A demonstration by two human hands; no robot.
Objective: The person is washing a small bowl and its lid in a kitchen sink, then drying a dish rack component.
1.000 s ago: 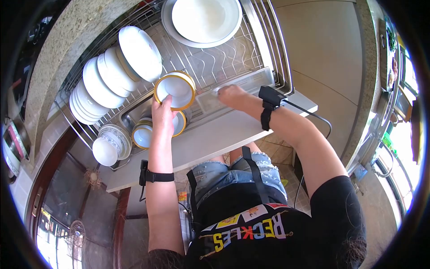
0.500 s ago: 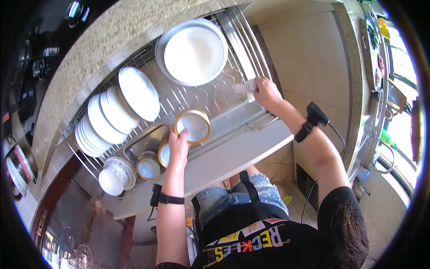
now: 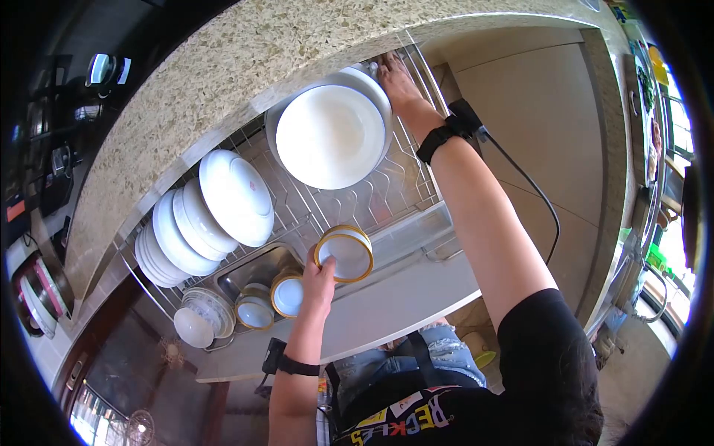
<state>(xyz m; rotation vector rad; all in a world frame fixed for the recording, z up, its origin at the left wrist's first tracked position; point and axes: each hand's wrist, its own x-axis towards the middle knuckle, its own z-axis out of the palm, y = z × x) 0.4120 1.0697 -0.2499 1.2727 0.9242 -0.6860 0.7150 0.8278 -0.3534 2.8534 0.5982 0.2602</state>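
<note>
My left hand (image 3: 320,281) grips a stack of yellow-rimmed bowls (image 3: 345,254) over the front part of the drawer, thumb inside the top bowl. At the drawer's back right corner is my right hand (image 3: 394,80), beside the large white bowl (image 3: 331,137). Its fingertips are partly hidden at the rack's edge, and what they hold, if anything, does not show clearly. More yellow-rimmed bowls (image 3: 287,295) sit in the metal tray (image 3: 239,281), left of my left hand.
White plates (image 3: 236,198) stand tilted in the wire rack (image 3: 379,195) on the left. Small patterned bowls (image 3: 208,311) are at the front left. A speckled stone countertop (image 3: 186,82) overhangs the drawer's back. Cabinet panels (image 3: 532,111) are at the right.
My right hand has moved from the drawer's right side to its back corner; the whitish thing it held there no longer shows clearly. My left hand still holds the bowls.
</note>
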